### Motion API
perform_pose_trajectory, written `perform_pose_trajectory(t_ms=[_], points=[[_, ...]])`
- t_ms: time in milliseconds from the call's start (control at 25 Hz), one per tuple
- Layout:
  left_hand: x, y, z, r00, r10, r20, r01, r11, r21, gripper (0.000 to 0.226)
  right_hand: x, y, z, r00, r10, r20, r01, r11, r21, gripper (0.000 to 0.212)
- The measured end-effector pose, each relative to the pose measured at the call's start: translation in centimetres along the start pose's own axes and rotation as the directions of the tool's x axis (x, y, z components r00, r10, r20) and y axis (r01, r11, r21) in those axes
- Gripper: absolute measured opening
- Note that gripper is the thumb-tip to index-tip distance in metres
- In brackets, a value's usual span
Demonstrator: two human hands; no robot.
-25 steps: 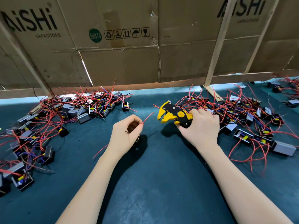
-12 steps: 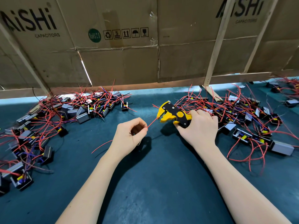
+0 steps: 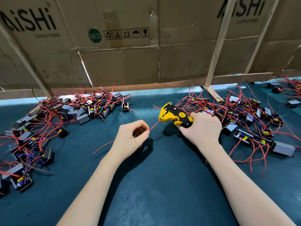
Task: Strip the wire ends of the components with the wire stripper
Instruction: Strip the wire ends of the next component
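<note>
Right hand [image 3: 202,129], right of frame centre, is clenched around the handles of the yellow-and-black wire stripper [image 3: 175,115]; the tool head points toward the left of the frame. Left hand [image 3: 131,139], at frame centre, pinches a red wire [image 3: 154,125] between thumb and forefinger. Remaining fingers are curled over a component mostly hidden under the palm; cannot tell its type. Wire runs up and to the right from the pinch, and its free end reaches the yellow head of the stripper. Cannot tell whether the tip is seated inside. A 2nd red lead [image 3: 103,146] trails out below the left hand toward the lower left.

Surroundings, largest first:
- Cardboard wall [image 3: 123,62] across the whole upper half of the frame, printed "AiSHi CAPACITORS", braced by pale wooden battens [image 3: 218,44].
- Dark teal bench mat [image 3: 154,185] filling the lower half; both forearms lie over it.
- Pile of wired components [image 3: 254,128] at right, just beside and behind the right hand: small black and grey housings with red leads.
- 2nd pile of components [image 3: 53,118] at left, well apart from the left hand, running down the left edge.
</note>
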State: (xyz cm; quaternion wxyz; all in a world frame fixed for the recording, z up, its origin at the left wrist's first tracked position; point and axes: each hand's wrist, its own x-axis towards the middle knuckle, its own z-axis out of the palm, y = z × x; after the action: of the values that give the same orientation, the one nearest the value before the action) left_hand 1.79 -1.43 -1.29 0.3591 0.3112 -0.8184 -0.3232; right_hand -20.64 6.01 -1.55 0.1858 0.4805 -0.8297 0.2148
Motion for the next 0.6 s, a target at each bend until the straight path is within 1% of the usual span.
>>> perform_pose_trajectory(t_ms=[160, 200, 280, 360, 440, 480, 520, 600], points=[[0.0, 0.0, -0.1, 0.999, -0.001, 0.04, 0.0, 1.0, 0.006, 0.014, 0.2, -0.1, 0.1, 0.998, 0.045, 0.04, -0.044, 0.998, -0.039, 0.055], [0.0, 0.0, -0.2, 0.999, 0.005, 0.052, -0.005, 1.0, 0.009, 0.014, 0.1, -0.1, 0.1, 0.999, 0.044, 0.031, -0.043, 0.998, -0.044, 0.055], [0.0, 0.1, -0.7, 0.994, 0.018, 0.111, -0.017, 1.0, -0.016, 0.011, 0.0, 0.0, 0.2, 1.0, 0.006, -0.028, -0.007, 1.0, -0.018, 0.047], [0.1, -0.2, -1.9, 0.97, -0.022, 0.242, 0.047, 0.994, -0.098, 0.023, -0.1, 0.3, 0.4, 0.996, 0.005, -0.095, -0.004, 1.0, 0.004, 0.046], [0.2, -0.8, -3.4, 0.914, -0.064, 0.401, 0.162, 0.963, -0.216, 0.034, 0.0, 0.6, 0.7, 0.993, 0.05, -0.11, -0.049, 0.999, 0.008, 0.049], [0.1, -1.1, -4.0, 0.884, -0.069, 0.462, 0.212, 0.941, -0.263, 0.033, 0.0, 0.8, 0.8, 0.992, 0.066, -0.105, -0.066, 0.998, 0.008, 0.05], [0.1, -1.3, -4.3, 0.868, -0.072, 0.491, 0.237, 0.93, -0.282, 0.028, 0.0, 0.9, 0.9, 0.992, 0.072, -0.105, -0.072, 0.997, 0.011, 0.05], [0.1, -1.5, -4.2, 0.886, -0.082, 0.456, 0.211, 0.948, -0.239, 0.016, 0.0, 0.9, 1.0, 0.991, 0.072, -0.109, -0.069, 0.997, 0.028, 0.05]])
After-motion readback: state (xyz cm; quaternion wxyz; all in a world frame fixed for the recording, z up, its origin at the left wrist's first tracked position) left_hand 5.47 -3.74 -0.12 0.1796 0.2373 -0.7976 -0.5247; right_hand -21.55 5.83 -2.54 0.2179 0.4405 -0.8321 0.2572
